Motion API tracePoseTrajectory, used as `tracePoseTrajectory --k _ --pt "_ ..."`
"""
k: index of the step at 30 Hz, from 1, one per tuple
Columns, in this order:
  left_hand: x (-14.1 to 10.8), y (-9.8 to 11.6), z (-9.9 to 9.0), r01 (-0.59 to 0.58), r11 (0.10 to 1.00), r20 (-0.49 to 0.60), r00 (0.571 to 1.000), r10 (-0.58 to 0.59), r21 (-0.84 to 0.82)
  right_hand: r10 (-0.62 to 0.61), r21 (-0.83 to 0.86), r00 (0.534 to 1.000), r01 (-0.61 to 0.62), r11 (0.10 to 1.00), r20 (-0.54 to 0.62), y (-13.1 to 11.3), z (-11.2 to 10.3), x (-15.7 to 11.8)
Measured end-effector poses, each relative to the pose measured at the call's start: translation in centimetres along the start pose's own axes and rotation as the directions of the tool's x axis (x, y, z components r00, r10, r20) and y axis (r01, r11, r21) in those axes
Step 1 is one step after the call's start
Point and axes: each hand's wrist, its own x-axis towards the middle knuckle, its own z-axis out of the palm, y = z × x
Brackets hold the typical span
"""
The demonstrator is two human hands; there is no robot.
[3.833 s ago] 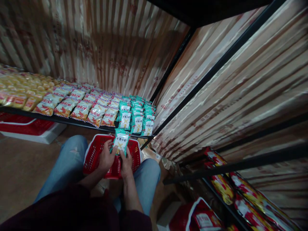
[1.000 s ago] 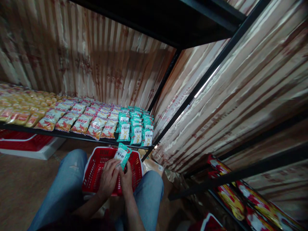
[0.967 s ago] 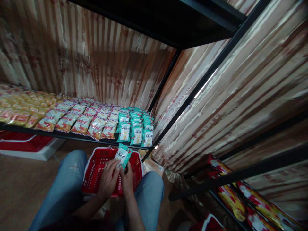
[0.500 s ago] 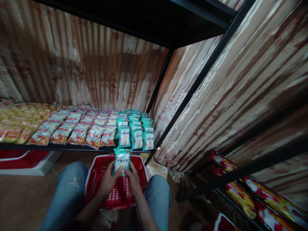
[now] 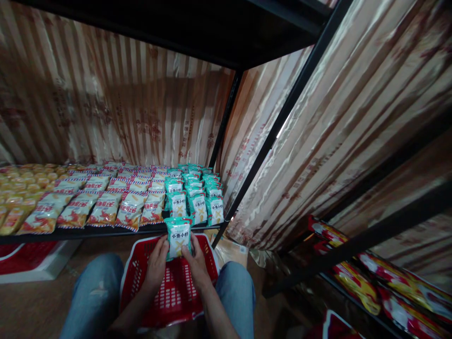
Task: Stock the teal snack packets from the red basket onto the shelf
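Observation:
A green and white snack bag (image 5: pixel 179 237) is held upright between my two hands, above a red basket (image 5: pixel 136 263) that stands between my knees. My left hand (image 5: pixel 157 262) grips the bag's left edge. On its right side, my right hand (image 5: pixel 196 262) holds it with the thumb across the front. Just beyond the held bag, rows of matching green bags (image 5: pixel 199 207) stand on the black shelf (image 5: pixel 84 232). To their left are rows of white and orange snack bags (image 5: pixel 105 207).
Yellow packs (image 5: pixel 24 197) fill the shelf's left end. Below it lies a red and white basket (image 5: pixel 31 263). A slanting black post (image 5: pixel 259 155) rises on the right, near red and yellow packages (image 5: pixel 356 287). Flattened cardboard (image 5: pixel 231 249) lies on the floor.
The view has shifted slightly, so the shelf goods appear lower and further left. My left thumb has moved from the bag's front towards its edge. Both hands still hold the bag.

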Motion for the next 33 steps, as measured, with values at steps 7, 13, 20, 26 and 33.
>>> tracePoseTrajectory --k 7,13,20,26,33 --pt "3.2 -0.6 0.1 -0.048 0.993 -0.085 0.995 0.057 0.106 0.007 -0.008 1.0 -0.007 1.0 0.018 -0.6 -0.6 1.0" --pt "6.1 -0.4 1.1 -0.203 0.945 -0.165 0.954 0.25 0.257 0.067 0.094 0.995 -0.06 0.994 -0.077 0.8 -1.2 2.2" --pt "8.0 -0.5 2.1 -0.182 0.878 -0.102 0.962 0.251 0.442 0.077 0.079 0.984 -0.065 0.995 -0.163 0.7 -0.9 2.7" --pt "9.5 0.2 2.2 -0.2 0.84 -0.053 0.964 0.261 0.505 0.033 0.004 0.966 -0.034 0.999 -0.257 0.8 -0.2 3.6" --pt "11.1 -0.2 2.0 -0.227 0.828 0.004 0.965 0.263 0.513 0.023 -0.045 0.97 -0.035 0.998 -0.241 1.1 -0.3 4.4"
